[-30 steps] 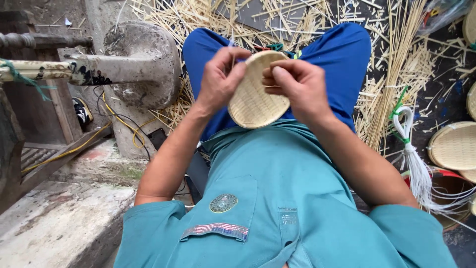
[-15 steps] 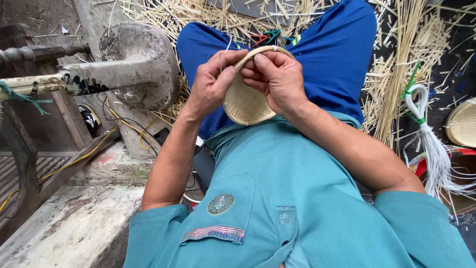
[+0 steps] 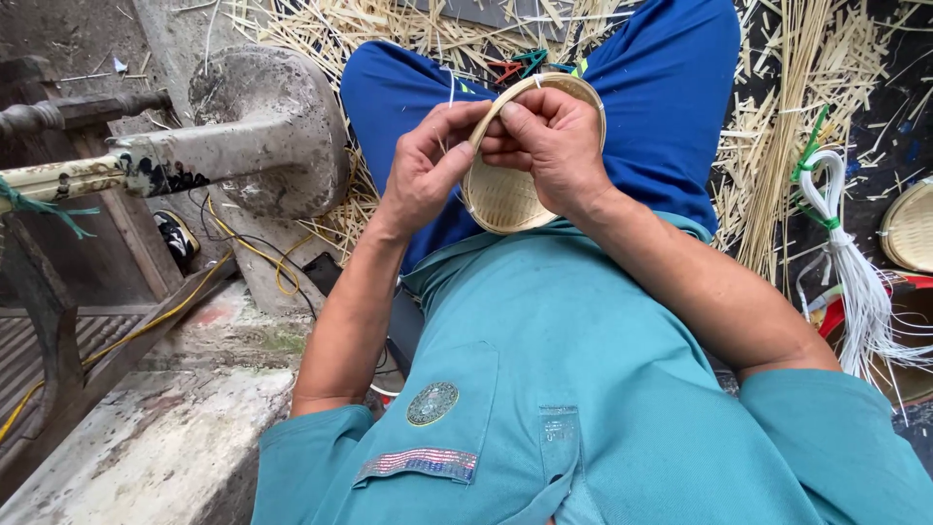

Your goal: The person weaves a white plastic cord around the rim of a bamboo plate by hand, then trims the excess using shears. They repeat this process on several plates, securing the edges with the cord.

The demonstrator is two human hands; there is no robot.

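A grey stone wheel (image 3: 272, 126) stands at the left beside the blue trousers (image 3: 671, 107). The left hand (image 3: 428, 165) pinches the rim of a small round woven basket (image 3: 505, 194) held over the lap, fingers closed on it. The right hand (image 3: 554, 146) grips its upper rim, curled shut. White cords (image 3: 855, 282) lie at the right among straw (image 3: 777, 126).
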